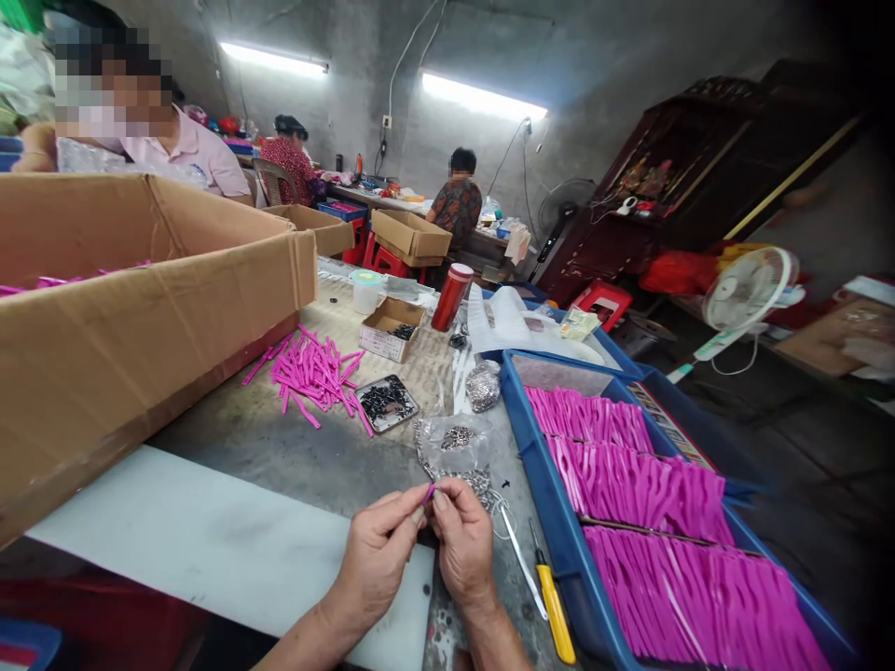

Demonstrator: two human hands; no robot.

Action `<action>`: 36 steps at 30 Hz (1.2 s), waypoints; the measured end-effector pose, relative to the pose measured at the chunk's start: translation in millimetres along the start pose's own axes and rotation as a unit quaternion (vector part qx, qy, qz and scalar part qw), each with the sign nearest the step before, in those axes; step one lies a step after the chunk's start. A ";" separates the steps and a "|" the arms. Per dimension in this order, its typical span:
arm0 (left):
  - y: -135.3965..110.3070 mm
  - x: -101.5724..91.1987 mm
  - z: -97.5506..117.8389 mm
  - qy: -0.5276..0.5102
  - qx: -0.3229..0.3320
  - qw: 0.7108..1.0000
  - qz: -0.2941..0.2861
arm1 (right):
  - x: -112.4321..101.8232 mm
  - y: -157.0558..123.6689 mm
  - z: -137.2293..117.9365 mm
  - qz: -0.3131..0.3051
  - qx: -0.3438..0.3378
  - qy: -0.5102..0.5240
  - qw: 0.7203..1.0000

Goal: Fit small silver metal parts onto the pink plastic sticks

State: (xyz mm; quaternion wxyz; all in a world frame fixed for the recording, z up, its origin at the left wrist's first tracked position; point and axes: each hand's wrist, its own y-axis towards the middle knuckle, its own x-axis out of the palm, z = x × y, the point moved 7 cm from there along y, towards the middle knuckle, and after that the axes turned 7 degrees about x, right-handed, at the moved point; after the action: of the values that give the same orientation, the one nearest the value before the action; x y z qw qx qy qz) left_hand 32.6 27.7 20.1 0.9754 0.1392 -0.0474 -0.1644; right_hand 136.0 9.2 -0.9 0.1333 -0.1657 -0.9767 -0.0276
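Note:
My left hand (378,554) and my right hand (462,545) meet over the near edge of the grey table (294,457). Both are closed in a pinch on one small pink plastic piece (429,491) whose tip shows between the fingertips. Just beyond them lies a heap of small metal chain parts (475,480) and a clear bag (458,438) of the same. A blue crate (552,503) packed with rows of pink strips (629,485) stands right of my right hand. A yellow-handled screwdriver (552,606) lies beside it.
A big open cardboard box (140,326) fills the left. Loose pink pieces (314,373), a small tray of dark parts (386,403), a small carton (392,328), a red flask (451,296) and a white board (210,540) lie on the table. Other people sit further back. A fan (748,289) stands right.

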 end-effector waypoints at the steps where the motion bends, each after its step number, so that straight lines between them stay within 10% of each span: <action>1: 0.4 -0.4 0.7 -0.001 0.003 1.000 -0.001 | 0.5 0.0 0.4 -0.002 -0.002 -0.003 1.000; 16: 9.7 -21.1 -24.1 -0.098 -0.098 0.986 0.094 | -14.4 11.1 -21.7 0.090 -0.049 -0.235 0.967; 20: 9.3 -21.5 -26.7 -0.078 -0.079 0.990 0.082 | -26.5 31.5 -43.9 0.128 -0.081 -0.401 0.904; 28: 2.7 -26.0 -27.7 -0.003 -0.031 0.998 0.051 | -25.7 83.7 -42.9 0.091 0.011 -0.750 0.655; 36: 4.3 -27.6 -20.7 0.013 -0.022 0.998 0.051 | -11.3 101.2 -23.5 -0.051 0.012 -0.735 0.676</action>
State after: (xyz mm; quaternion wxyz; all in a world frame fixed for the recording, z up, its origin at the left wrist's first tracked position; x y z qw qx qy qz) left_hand 10.8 46.1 0.3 0.9858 0.1176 -0.0384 -0.1134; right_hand 185.7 98.8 19.7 -0.6271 -0.0809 -0.7670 0.1086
